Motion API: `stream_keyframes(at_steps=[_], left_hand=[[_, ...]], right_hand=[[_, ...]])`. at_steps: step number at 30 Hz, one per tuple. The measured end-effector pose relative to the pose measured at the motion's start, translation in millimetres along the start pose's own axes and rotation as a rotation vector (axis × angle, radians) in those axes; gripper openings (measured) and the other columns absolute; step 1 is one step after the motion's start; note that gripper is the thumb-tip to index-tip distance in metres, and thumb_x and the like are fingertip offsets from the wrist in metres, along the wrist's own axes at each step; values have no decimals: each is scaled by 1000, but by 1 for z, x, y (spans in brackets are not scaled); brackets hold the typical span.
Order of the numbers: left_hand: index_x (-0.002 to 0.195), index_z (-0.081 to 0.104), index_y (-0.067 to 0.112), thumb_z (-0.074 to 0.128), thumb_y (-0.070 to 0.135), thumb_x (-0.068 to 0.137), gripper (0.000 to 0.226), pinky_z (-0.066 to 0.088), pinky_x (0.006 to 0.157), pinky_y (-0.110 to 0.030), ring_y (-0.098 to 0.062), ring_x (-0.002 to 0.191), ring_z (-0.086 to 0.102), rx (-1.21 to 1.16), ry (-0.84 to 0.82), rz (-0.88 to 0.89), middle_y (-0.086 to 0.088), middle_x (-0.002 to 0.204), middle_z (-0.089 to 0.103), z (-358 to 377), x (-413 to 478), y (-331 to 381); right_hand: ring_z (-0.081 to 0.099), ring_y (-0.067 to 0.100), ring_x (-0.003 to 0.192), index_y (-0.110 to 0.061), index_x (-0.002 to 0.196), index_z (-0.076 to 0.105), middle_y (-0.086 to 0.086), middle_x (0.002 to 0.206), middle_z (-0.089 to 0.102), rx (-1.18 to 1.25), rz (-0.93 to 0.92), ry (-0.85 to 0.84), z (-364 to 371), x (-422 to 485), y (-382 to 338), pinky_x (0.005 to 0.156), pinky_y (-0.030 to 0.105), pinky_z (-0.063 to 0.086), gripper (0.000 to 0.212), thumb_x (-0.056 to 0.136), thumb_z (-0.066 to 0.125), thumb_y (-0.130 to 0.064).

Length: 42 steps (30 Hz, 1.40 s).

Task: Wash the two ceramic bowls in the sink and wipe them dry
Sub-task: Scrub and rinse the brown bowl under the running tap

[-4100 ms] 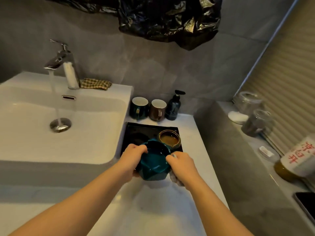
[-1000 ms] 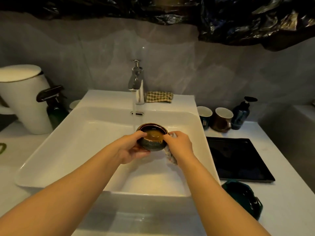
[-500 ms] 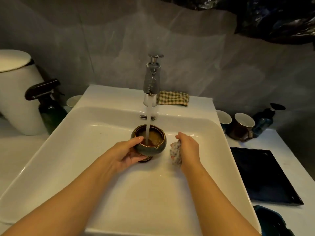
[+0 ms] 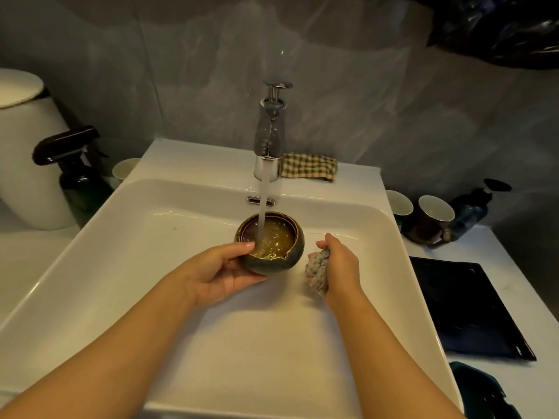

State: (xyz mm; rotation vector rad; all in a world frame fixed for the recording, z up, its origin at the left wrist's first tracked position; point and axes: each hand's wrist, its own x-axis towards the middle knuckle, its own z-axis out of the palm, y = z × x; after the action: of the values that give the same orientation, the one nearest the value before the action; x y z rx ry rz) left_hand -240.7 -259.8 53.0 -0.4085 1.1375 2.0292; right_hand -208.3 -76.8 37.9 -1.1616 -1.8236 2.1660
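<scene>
A small brown-glazed ceramic bowl (image 4: pixel 273 241) is held over the white sink (image 4: pixel 187 258) under the running tap (image 4: pixel 270 137). Water streams into it and splashes. My left hand (image 4: pixel 222 269) cups the bowl from the left, thumb on its rim. Just right of the bowl, my right hand (image 4: pixel 338 266) is closed around a crumpled grey cloth (image 4: pixel 317 273), apart from the bowl. The teal ceramic bowl (image 4: pixel 481 391) lies on the counter at the bottom right, partly cut off by the frame edge.
A black tray (image 4: pixel 462 309) lies on the counter right of the sink. Two mugs (image 4: pixel 429 220) and a dark pump bottle (image 4: pixel 475 207) stand behind it. A checked cloth (image 4: pixel 308 166) rests beside the tap. A spray bottle (image 4: pixel 78 176) and white bin (image 4: pixel 27 152) stand left.
The teal bowl went from my hands onto the counter; the brown bowl left the tray for the sink. In the last second my right hand came off the bowl, which now fills under the stream.
</scene>
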Motion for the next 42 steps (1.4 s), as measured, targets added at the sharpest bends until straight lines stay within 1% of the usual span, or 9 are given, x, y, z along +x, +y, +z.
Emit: stream_keyframes(at_steps=[3, 8, 15, 22, 28, 32, 34, 37, 42], left_hand=[[98, 58, -4, 57, -4, 77, 21, 59, 67, -37, -28, 72, 72, 114, 13, 145, -21, 87, 72, 1, 0, -3], [110, 54, -1, 70, 1, 73, 40, 59, 59, -29, -26, 75, 72, 293, 175, 318, -21, 104, 67, -6, 4, 0], [101, 58, 12, 88, 11, 56, 54, 56, 77, -37, -26, 83, 69, 707, 344, 563, -5, 98, 61, -3, 1, -2], [103, 52, 23, 86, 11, 58, 57, 54, 79, -30, -18, 93, 63, 809, 403, 732, 8, 95, 61, 1, -3, -1], [102, 50, 25, 87, 13, 58, 58, 41, 68, -4, -8, 91, 56, 1021, 405, 853, 11, 97, 56, 6, -7, -5], [104, 50, 26, 86, 16, 60, 58, 40, 73, -6, -8, 93, 54, 1132, 355, 850, 9, 101, 54, 8, -2, -10], [104, 52, 25, 85, 17, 61, 55, 46, 75, -12, -10, 91, 58, 1025, 358, 756, 8, 100, 58, 10, 3, -14], [103, 58, 12, 78, 10, 70, 38, 59, 71, -31, -20, 85, 69, 525, 256, 512, -8, 103, 67, 12, 6, -14], [103, 59, 3, 54, 15, 91, 18, 60, 57, -32, -25, 78, 70, -114, 79, 183, -17, 93, 69, 13, 1, -5]], right_hand=[[61, 29, 89, -13, 92, 61, 14, 95, 64, 4, 11, 9, 0, 2, 2, 82, 40, 50, 25, 91, 49, -36], [58, 23, 69, -11, 88, 61, 12, 83, 63, 49, 12, -7, -1, 1, 2, 65, 31, 48, 23, 91, 51, -32], [58, 22, 68, -12, 85, 60, 11, 82, 63, 61, 13, 2, -2, 0, 0, 65, 31, 49, 24, 92, 50, -32], [59, 22, 68, -12, 85, 61, 10, 82, 63, 69, 7, 25, -3, -1, -1, 69, 33, 50, 26, 92, 49, -34], [59, 21, 74, -12, 95, 63, 11, 91, 64, 86, -15, 79, -5, -2, -5, 65, 28, 47, 27, 93, 47, -34], [60, 21, 77, -11, 97, 62, 10, 92, 64, 114, -67, 123, -7, -3, -8, 61, 27, 45, 26, 93, 48, -32], [60, 23, 83, -12, 95, 62, 11, 94, 64, 106, -84, 134, -6, -4, -8, 66, 29, 47, 25, 92, 49, -33], [61, 27, 83, -15, 86, 61, 13, 92, 64, 111, -85, 125, -5, -3, -8, 75, 36, 49, 21, 91, 51, -33], [61, 23, 83, -13, 93, 63, 9, 91, 64, 113, -81, 120, -6, -4, -9, 68, 30, 48, 25, 92, 49, -34]])
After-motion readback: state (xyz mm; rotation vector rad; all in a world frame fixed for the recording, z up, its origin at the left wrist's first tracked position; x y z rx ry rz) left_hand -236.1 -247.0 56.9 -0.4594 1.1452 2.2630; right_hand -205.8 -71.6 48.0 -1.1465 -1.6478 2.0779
